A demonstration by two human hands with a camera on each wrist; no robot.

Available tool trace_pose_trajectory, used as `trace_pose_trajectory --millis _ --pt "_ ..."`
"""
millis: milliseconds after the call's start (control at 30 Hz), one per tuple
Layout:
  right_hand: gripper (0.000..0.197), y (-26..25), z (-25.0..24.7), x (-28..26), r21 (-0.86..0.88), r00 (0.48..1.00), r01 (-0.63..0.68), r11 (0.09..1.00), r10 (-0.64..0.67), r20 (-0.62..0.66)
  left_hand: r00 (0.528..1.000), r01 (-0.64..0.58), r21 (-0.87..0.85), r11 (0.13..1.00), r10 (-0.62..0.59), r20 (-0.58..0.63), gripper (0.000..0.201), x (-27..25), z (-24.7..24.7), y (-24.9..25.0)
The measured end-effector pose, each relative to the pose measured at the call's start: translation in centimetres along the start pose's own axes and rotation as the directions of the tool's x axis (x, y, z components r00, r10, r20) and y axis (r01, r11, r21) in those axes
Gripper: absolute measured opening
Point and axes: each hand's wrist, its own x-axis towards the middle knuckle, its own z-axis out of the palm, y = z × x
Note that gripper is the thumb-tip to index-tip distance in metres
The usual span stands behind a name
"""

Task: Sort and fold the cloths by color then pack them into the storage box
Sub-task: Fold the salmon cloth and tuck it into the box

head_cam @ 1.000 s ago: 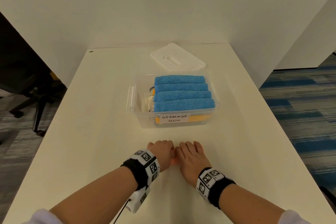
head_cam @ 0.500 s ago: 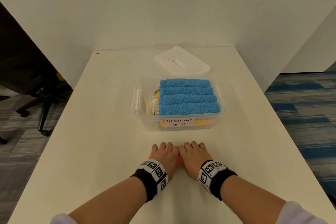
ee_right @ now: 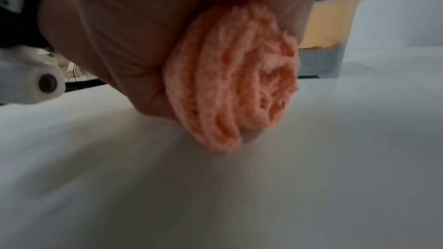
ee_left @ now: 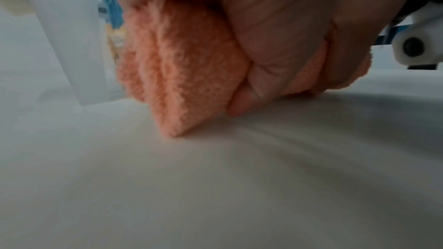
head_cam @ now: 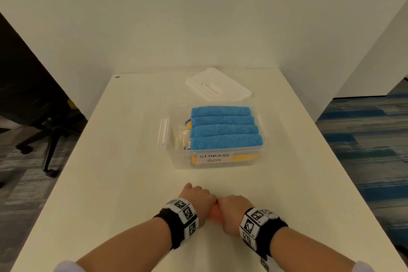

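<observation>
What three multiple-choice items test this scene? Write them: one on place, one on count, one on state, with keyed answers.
1. Where does the lid lie?
A. behind the storage box
B. on the box
C. on the floor

2. How many blue cloths show on top in the box?
A. two
B. four
C. six

3. What do both hands hold?
A. nothing
B. the lid
C. a rolled peach cloth

Answers: 1 A, the lid rests on the table beyond the box. 2 B, four rolls lie side by side. 3 C, left hand and right hand curl round it.

A black office chair (head_cam: 37, 117) stands left of the white table (head_cam: 114, 161), on grey carpet (head_cam: 19, 194).
</observation>
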Motion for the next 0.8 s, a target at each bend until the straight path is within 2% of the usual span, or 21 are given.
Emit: trace_pose_trajectory --millis 133,267,433,533,600,667,700,767,800 --pt "0.019 -0.1 -1.4 -1.1 0.129 1.0 -0.006 0.992 0.006 0.0 0.986 -0.066 0.036 0.997 0.071 -0.151 0.029 -0.8 -1.2 -0.6" --pt "0.017 0.4 -2.5 -2.3 0.392 0.997 -0.066 0.917 0.043 0.067 0.96 -0.115 0.126 0.985 0.143 -0.242 0.034 -1.8 -2.5 -1.6" --pt "0.021 -0.2 -4.3 -3.6 0.678 0.993 -0.036 0.735 -0.053 0.11 0.866 -0.141 0.202 0.969 0.22 -0.449 0.033 -2.6 -3.9 -2.6" --pt "0.033 -0.5 -5.2 -4.0 0.803 0.99 0.035 0.595 -0.131 0.053 0.784 -0.167 0.208 0.964 0.258 -0.564 0.03 -3.6 -5.5 -3.4" --pt "0.039 -0.8 -5.6 -3.9 0.881 0.988 0.068 0.468 -0.155 0.006 0.723 -0.171 0.201 0.965 0.261 -0.64 0.027 -4.4 -6.6 -4.0" --pt "0.035 -1.3 -5.8 -3.8 0.921 0.987 0.092 0.378 -0.156 -0.035 0.67 -0.147 0.166 0.975 0.221 -0.708 0.031 -4.8 -7.5 -4.4" --pt "0.037 -1.5 -6.0 -3.7 0.931 0.989 0.097 0.351 -0.14 -0.05 0.651 -0.11 0.112 0.988 0.157 -0.742 0.038 -4.8 -7.7 -4.6" --pt "0.043 -1.8 -6.1 -3.3 0.959 0.993 0.099 0.264 -0.083 -0.08 0.633 -0.029 -0.133 0.991 -0.085 -0.77 0.064 -4.9 -7.7 -5.1" --pt "0.043 -1.8 -6.1 -3.1 0.971 0.994 0.107 0.215 -0.044 -0.1 0.613 -0.028 -0.305 0.952 -0.225 -0.758 0.076 -5.0 -7.7 -5.3"
